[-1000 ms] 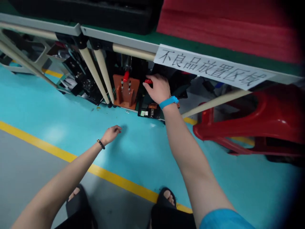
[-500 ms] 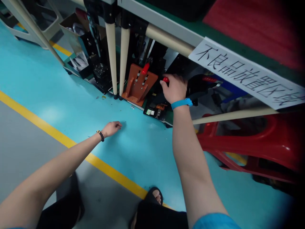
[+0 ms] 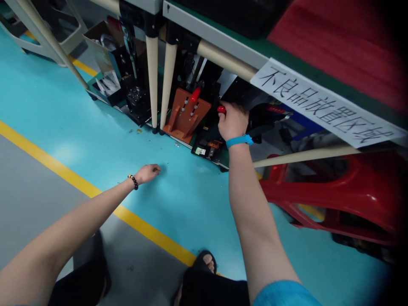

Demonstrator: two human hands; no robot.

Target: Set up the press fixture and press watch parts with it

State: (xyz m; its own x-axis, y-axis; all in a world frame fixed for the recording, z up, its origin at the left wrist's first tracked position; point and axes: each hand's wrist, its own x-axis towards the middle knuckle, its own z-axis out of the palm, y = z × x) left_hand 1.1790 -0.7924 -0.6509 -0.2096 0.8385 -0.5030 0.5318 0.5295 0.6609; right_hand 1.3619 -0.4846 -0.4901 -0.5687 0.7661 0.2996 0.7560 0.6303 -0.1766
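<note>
My right hand reaches under the shelf edge, its fingers closed around a red-tipped handle. The rest of that handle is hidden behind the hand. Just left of it stands an orange fixture with bolts and a red-gripped toggle clamp. Below the hand lies a black fixture base with a small label and an orange block. My left hand hangs over the turquoise floor, away from the shelf, fingers loosely bent and holding nothing visible.
A red plastic stool stands at the right. Pale shelf posts rise beside the orange fixture. A cardboard box and black fixtures sit on the lower shelf at left. A handwritten paper sign hangs from the upper shelf edge.
The view has shifted slightly. My right hand stays at the red-tipped handle, turned a little. The left hand has barely moved, and the fixtures stand where they were.
</note>
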